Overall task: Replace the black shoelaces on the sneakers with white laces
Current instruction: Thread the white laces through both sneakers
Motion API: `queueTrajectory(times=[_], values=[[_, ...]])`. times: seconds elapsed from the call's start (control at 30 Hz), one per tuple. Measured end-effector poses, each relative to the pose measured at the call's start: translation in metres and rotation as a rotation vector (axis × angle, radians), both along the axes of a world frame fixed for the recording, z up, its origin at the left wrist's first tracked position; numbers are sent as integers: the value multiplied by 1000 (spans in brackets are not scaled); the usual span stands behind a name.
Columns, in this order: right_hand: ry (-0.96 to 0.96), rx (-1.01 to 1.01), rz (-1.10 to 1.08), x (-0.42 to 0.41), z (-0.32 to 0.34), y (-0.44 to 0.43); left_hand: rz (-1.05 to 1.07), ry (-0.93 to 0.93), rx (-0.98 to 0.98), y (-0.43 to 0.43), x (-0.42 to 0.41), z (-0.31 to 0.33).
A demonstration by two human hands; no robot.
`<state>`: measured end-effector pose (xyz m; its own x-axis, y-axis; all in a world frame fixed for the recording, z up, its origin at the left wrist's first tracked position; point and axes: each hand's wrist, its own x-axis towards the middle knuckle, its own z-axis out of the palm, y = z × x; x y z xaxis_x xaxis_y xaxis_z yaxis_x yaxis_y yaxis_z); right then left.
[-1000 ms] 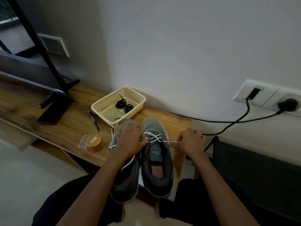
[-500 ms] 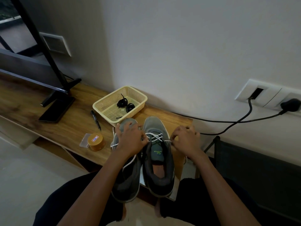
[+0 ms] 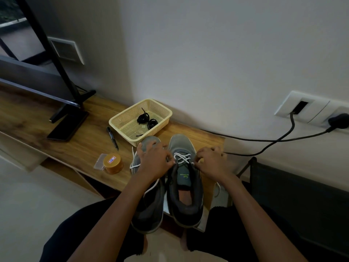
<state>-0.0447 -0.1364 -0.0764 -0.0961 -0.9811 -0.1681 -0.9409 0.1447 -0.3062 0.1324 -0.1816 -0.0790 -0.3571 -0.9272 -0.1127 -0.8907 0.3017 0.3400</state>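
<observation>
— So, where do the hands sit?

— Both forearms come in from six o'clock over the lap. The left hand (image 3: 153, 161) lies knuckles-up across the left sneaker (image 3: 149, 208), its fingers curled, and the tips pinch the white lace (image 3: 182, 157) at the nine o'clock edge of the right sneaker (image 3: 186, 188). The right hand (image 3: 211, 163) is curled too, pinching the same lace at the three o'clock edge.

— And the shoes?

— Side by side and touching on the desk (image 3: 56, 129), toes to twelve o'clock, heels hanging past the near edge. The lace crosses only the front eyelets of the right sneaker. A second white lace (image 3: 135, 165) trails loose out from under the left hand.

— The old ones?

— The black laces (image 3: 143, 118) lie coiled in the cream basket (image 3: 120, 118), at eleven o'clock from the sneakers, just beside their toes.

— Anything else near?

— A pen (image 3: 112, 138) at ten o'clock, and an orange jar (image 3: 113, 163) at nine.
</observation>
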Motion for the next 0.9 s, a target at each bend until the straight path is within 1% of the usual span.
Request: queueTrajectory(times=[0.13,0.23,0.4,0.57,0.63,0.67,0.7,0.73,0.83,0.9], values=[[62,-41,-80,-8,2,1,17,-46,-28,1,0,0],[9,-16,-181,-18,1,1,13,-57,-30,0,0,-1],[-12,12,-217,-20,1,0,33,-64,-32,-3,-1,-4],[-93,24,-267,-21,-1,-1,39,-59,-16,-3,-1,-4],[-129,36,-231,-20,3,0,42,-47,-11,-2,-1,-4],[-173,36,-212,-20,7,1,45,-34,-6,-3,0,-5],[-259,30,-215,-22,9,0,46,-23,7,-3,1,-4],[-383,11,-234,-25,13,0,45,-15,19,-4,2,-4],[-872,-74,-298,-34,31,4,58,13,24,-6,5,-3],[-1096,-122,-273,-41,45,9,72,73,8,-11,6,-7]])
